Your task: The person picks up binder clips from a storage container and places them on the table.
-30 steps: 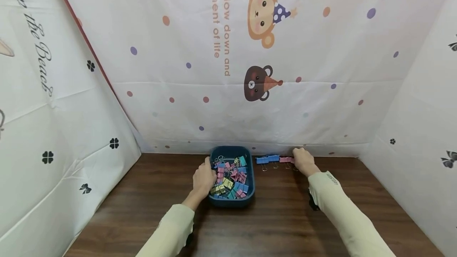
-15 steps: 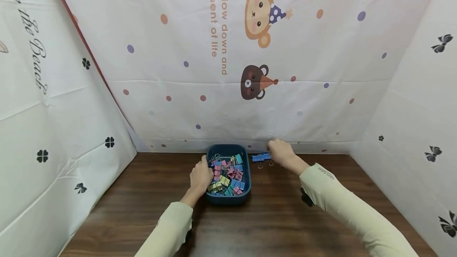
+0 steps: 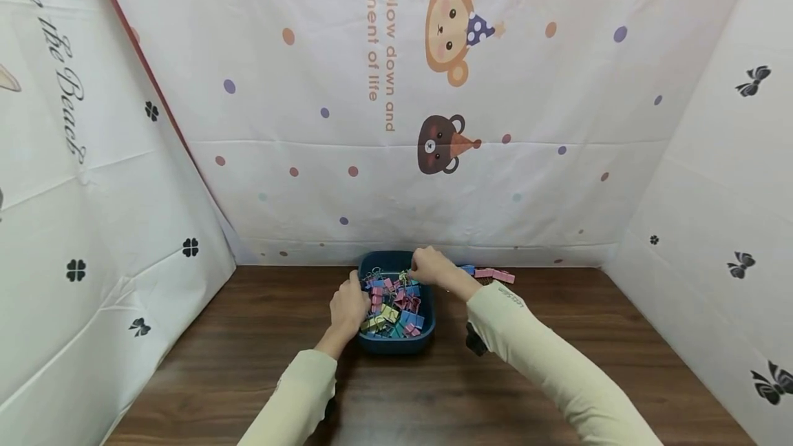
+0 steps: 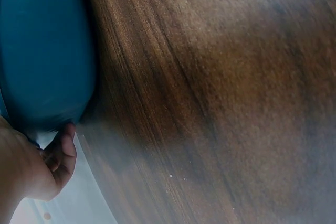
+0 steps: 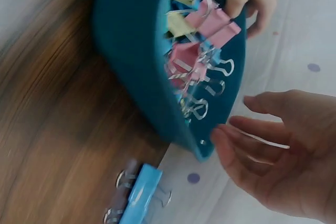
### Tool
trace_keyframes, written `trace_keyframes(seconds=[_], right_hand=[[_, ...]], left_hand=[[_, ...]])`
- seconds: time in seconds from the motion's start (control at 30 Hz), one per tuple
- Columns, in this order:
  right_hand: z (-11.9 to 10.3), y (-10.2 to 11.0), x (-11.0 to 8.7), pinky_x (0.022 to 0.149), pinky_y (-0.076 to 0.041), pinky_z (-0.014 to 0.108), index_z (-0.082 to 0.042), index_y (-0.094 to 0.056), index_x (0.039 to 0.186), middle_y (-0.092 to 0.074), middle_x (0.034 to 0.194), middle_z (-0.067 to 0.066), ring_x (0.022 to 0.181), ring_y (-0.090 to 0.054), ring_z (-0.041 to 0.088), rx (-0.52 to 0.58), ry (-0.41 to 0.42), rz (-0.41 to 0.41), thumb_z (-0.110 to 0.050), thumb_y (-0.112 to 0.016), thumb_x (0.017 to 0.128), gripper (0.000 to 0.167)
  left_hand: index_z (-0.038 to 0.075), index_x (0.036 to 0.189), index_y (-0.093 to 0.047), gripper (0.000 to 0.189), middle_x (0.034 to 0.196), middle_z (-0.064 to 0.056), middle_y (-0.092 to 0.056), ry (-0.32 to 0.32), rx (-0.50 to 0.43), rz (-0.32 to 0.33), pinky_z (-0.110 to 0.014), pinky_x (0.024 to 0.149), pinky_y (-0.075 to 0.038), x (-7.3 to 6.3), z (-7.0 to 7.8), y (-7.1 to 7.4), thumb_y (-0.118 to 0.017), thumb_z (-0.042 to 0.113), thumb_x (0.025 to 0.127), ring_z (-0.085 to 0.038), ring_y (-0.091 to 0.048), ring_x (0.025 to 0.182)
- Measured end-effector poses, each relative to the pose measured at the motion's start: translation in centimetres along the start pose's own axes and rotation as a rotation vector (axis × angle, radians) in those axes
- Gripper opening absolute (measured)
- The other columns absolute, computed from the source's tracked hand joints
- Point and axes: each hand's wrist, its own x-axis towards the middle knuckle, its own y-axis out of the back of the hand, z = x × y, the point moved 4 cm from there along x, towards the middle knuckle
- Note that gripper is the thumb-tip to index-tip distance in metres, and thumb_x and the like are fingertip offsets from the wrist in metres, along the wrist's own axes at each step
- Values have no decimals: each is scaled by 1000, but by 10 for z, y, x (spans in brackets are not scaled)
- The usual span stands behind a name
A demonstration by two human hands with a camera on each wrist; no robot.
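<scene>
My left hand [image 3: 349, 305] grips the left wall of a dark teal plastic bin [image 3: 396, 346], its thumb over the rim in the right wrist view. Heaped inside are pink, blue, yellow and green binder clips [image 3: 390, 314] with silver wire handles. Over the bin's far right corner is my right hand [image 3: 434, 267]. Seen from the right wrist, that hand [image 5: 278, 150] holds nothing; its fingers are loosely bent beside the rim. To the right of the bin lie a blue binder clip [image 3: 467, 269] and pink binder clips [image 3: 495, 274], the row partly hidden behind my right arm.
The dark wooden table [image 3: 396, 398] meets a white printed cloth [image 3: 347, 184] hung behind it. More cloth stands along both sides. The bin sits close to the back cloth, with the clip row along the table's far edge.
My right hand has moved left, from the pink clips at the row's right end across to the bin's far corner. My left hand has stayed on the bin.
</scene>
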Motion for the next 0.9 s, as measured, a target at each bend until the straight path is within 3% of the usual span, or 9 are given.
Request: trace_keyframes(seconds=[0.07,0.13,0.2,0.27,0.33,0.5,0.6,0.8,0.9], right_hand=[[-3,-6,7,48,-39,23,-12,-47,56,-38,49,-3,46,-46,14,47,-59,-74,-15,-68,97,46],[-5,-12,12,53,-52,24,-10,-53,63,-48,55,-1,53,-64,21,94,-135,-142,-17,-69,97,38],[-8,-17,16,64,-60,30,-4,-63,79,-62,68,6,69,-75,26,139,-206,-205,-18,-69,97,24],[-9,-21,18,74,-63,34,2,-65,105,-69,90,14,82,-77,28,202,-265,-256,-16,-68,97,20],[-8,-24,21,75,-63,34,5,-61,124,-70,107,21,80,-77,25,249,-307,-287,-15,-68,97,34],[-12,-33,25,75,-62,33,6,-52,137,-62,125,26,72,-72,20,311,-321,-332,-9,-66,97,45],[-16,-36,26,76,-61,34,4,-56,133,-60,126,23,73,-69,19,261,-318,-357,-9,-70,95,43],[-20,-40,28,59,-51,25,-3,-76,99,-75,99,15,91,-75,25,108,-325,-421,-17,-73,95,14],[-22,-43,29,56,-45,24,-8,-79,88,-78,91,10,85,-73,21,59,-338,-424,-19,-69,98,18]], left_hand=[[-4,138,-52,47,101,-22,-70,-1,1,5,-50,64,-57,-1,1,1,-62,7,94,-33,-67,71],[-5,137,-52,47,99,-22,-70,-5,1,8,-49,63,-57,-2,0,2,-62,7,94,-30,-65,67],[-6,138,-52,47,98,-22,-69,-2,5,6,-48,63,-57,-3,-2,3,-62,7,94,-29,-64,66],[-6,137,-52,46,97,-21,-69,-1,5,6,-48,63,-56,-4,-2,4,-63,7,93,-28,-63,66],[-6,136,-52,46,97,-21,-69,-3,0,4,-48,63,-56,-3,-1,4,-63,7,93,-29,-64,66],[-5,136,-53,45,98,-21,-69,-6,-1,6,-48,64,-57,-1,1,4,-62,7,94,-29,-66,69],[-5,135,-53,45,96,-21,-69,-7,-3,12,-48,62,-56,-2,2,4,-63,7,93,-31,-66,69],[-5,134,-54,43,97,-22,-69,1,-13,12,-50,65,-57,-1,3,5,-63,6,93,-33,-67,71],[-5,135,-53,43,98,-22,-69,11,-8,0,-50,65,-57,0,2,4,-62,7,94,-32,-67,70]])
